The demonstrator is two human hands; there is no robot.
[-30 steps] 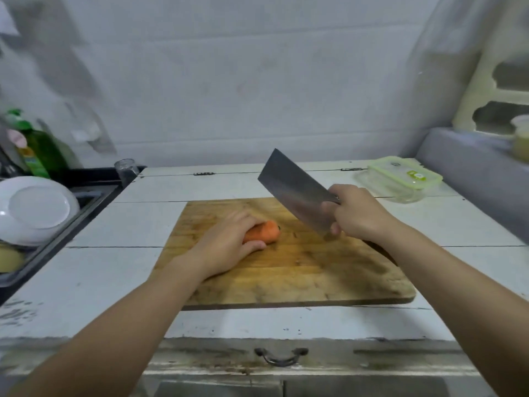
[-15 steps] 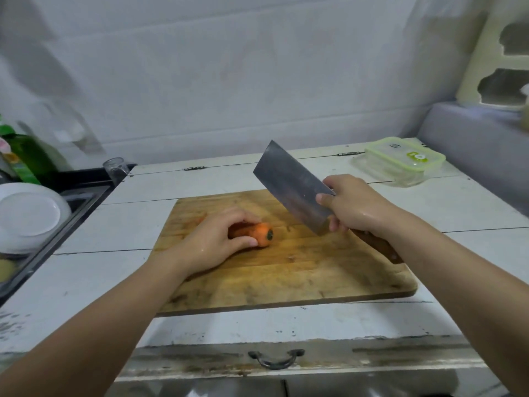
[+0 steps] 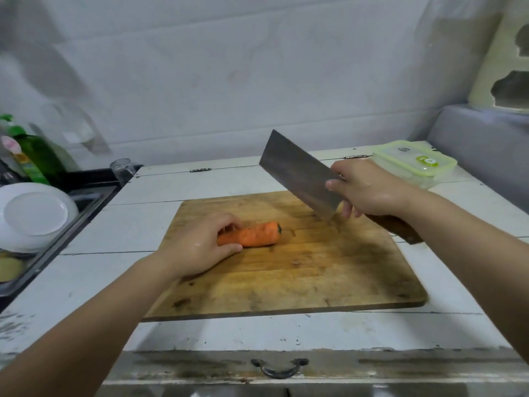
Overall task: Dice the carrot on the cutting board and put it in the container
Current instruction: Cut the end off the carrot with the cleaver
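The left hand (image 3: 200, 247) lies palm down, its fingers and thumb curled round the carrot (image 3: 252, 234), whose stem end sticks out to the right of the grip. The right hand (image 3: 367, 190) is raised, fingers wrapped round the cleaver (image 3: 300, 173), the blade slanting up and left from the grip. Both forearms are bare.

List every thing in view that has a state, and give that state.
carrot: whole, uncut, lying on the board
cutting board: flat on the counter, no cut pieces on it
cleaver: raised, blade tilted, clear of the carrot
container: lid on
left hand: holds the carrot
right hand: grips the cleaver
drawer: closed
plate: resting in the sink
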